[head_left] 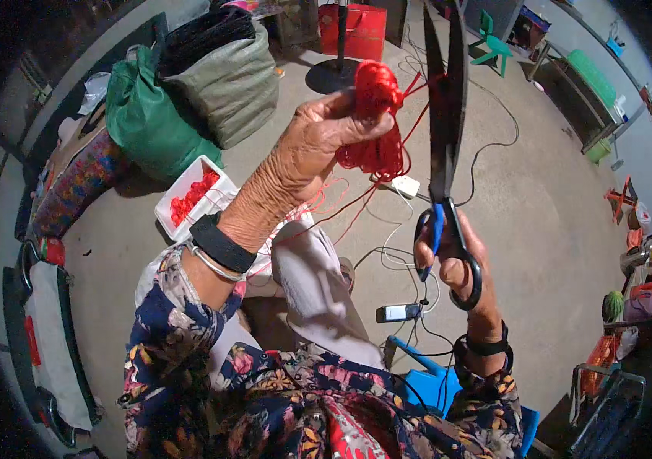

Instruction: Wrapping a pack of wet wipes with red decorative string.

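My left hand (322, 138) is raised and closed, pinching a bundle of looped red cord (378, 88) between thumb and fingers. Loops hang below the thumb, and loose strands trail down toward my lap. To the right, my right hand (467, 264) has its thumb and fingers through the black handles of a pair of large scissors (445, 130). The dark blades point up and away, slightly parted at the tips. Beside the bundle, thin red strands run toward the blades; whether they touch cannot be made out.
By my left knee stands a white box (222, 177) holding red cord pieces (192, 200). Green (146, 115) and grey (226, 88) sacks sit at the far left. Cables, a white power strip (405, 186) and a phone-like device (398, 313) lie on the floor. A blue stool (425, 382) is near me.
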A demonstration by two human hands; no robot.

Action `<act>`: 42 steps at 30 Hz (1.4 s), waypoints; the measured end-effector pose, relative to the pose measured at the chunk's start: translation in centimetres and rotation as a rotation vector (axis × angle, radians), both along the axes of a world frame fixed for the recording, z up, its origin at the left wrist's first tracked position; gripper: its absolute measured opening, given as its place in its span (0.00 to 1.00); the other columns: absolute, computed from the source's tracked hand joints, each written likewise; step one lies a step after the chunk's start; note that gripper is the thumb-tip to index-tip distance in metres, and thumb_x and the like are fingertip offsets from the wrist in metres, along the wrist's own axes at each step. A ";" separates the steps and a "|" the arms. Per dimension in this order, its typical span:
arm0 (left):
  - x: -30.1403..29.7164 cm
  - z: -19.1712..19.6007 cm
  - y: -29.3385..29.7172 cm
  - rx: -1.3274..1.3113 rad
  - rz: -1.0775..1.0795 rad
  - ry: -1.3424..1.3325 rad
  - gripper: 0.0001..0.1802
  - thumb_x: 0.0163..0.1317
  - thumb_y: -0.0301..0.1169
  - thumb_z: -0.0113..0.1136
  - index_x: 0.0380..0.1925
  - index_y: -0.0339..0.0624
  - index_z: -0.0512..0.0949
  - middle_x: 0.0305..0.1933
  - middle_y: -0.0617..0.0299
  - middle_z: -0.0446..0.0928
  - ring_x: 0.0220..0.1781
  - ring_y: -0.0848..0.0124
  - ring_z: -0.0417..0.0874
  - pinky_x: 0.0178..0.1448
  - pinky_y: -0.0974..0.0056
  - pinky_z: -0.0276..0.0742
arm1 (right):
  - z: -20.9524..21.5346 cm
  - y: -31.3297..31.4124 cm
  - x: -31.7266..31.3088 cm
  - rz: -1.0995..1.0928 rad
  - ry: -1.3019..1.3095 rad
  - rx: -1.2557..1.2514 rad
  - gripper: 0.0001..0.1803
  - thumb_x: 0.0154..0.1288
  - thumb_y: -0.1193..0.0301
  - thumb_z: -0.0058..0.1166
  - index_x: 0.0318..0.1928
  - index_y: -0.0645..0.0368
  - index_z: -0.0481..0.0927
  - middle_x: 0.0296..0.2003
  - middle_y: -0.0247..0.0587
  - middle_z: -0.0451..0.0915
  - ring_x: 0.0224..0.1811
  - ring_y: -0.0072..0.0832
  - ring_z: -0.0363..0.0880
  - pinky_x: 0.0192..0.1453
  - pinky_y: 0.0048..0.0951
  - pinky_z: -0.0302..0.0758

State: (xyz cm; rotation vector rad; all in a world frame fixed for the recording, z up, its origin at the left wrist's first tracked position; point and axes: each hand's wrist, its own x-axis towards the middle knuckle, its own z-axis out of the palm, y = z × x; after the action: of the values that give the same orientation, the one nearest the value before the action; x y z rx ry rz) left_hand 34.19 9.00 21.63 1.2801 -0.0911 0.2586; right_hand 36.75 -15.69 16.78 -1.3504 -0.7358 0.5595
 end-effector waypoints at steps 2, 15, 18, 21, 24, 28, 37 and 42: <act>-0.2 0.5 0.3 -0.016 -0.006 -0.035 0.18 0.59 0.31 0.64 0.49 0.40 0.75 0.43 0.66 0.79 0.46 0.75 0.79 0.56 0.63 0.74 | 0.4 0.0 0.0 0.010 -0.044 0.015 0.34 0.54 0.47 0.65 0.46 0.62 0.69 0.31 0.31 0.73 0.32 0.16 0.71 0.36 0.19 0.69; -0.2 -6.5 2.1 -0.196 -0.008 0.257 0.15 0.58 0.28 0.63 0.45 0.40 0.76 0.39 0.65 0.79 0.37 0.74 0.81 0.46 0.65 0.79 | -6.5 2.3 -2.0 0.015 0.405 -0.039 0.22 0.65 0.53 0.50 0.39 0.63 0.70 0.23 0.32 0.68 0.25 0.22 0.67 0.32 0.25 0.67; -0.5 -6.4 3.6 -0.232 0.048 0.208 0.15 0.57 0.29 0.63 0.44 0.39 0.76 0.38 0.64 0.79 0.37 0.73 0.81 0.46 0.64 0.79 | -9.6 2.4 -0.4 -0.018 0.433 -0.004 0.21 0.67 0.52 0.48 0.35 0.61 0.70 0.22 0.31 0.68 0.24 0.22 0.66 0.30 0.26 0.65; -3.3 -4.2 5.9 -0.189 0.154 0.159 0.13 0.58 0.33 0.63 0.41 0.40 0.77 0.36 0.64 0.79 0.36 0.74 0.81 0.45 0.65 0.79 | -12.5 1.6 2.5 -0.072 0.494 -0.096 0.20 0.66 0.52 0.49 0.32 0.57 0.69 0.21 0.31 0.67 0.23 0.23 0.66 0.29 0.26 0.64; -10.3 -1.8 12.0 -0.141 0.226 0.090 0.13 0.60 0.33 0.61 0.42 0.39 0.79 0.41 0.62 0.81 0.42 0.73 0.81 0.54 0.63 0.75 | -16.2 0.4 5.4 -0.108 0.814 0.026 0.19 0.68 0.52 0.48 0.32 0.54 0.69 0.21 0.29 0.65 0.23 0.24 0.67 0.29 0.26 0.65; -21.6 -1.0 18.7 -0.312 0.469 0.064 0.23 0.66 0.31 0.54 0.60 0.36 0.66 0.47 0.55 0.76 0.51 0.62 0.76 0.62 0.51 0.68 | -22.3 -4.2 8.8 -0.339 0.710 -0.131 0.19 0.67 0.51 0.50 0.27 0.49 0.66 0.18 0.28 0.65 0.20 0.23 0.65 0.27 0.26 0.65; -57.4 -7.5 23.2 -0.402 1.318 0.232 0.15 0.66 0.38 0.54 0.46 0.38 0.75 0.42 0.55 0.80 0.41 0.60 0.81 0.49 0.54 0.77 | -38.5 -13.9 10.5 -0.552 0.788 -0.599 0.29 0.63 0.48 0.53 0.10 0.45 0.61 0.08 0.28 0.58 0.06 0.23 0.55 0.11 0.26 0.50; -62.2 -12.2 16.5 -0.429 1.522 0.548 0.23 0.64 0.46 0.54 0.43 0.34 0.74 0.39 0.52 0.80 0.37 0.58 0.81 0.40 0.56 0.78 | -44.8 -20.8 10.0 -0.721 0.514 -0.955 0.24 0.63 0.52 0.53 0.18 0.55 0.65 0.11 0.33 0.63 0.09 0.25 0.60 0.12 0.31 0.56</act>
State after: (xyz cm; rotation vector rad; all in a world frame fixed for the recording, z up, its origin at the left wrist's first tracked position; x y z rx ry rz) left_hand -28.02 25.47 9.43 0.7163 1.3813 1.1244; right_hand 46.78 -36.51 -28.02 -2.0715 0.5356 0.6435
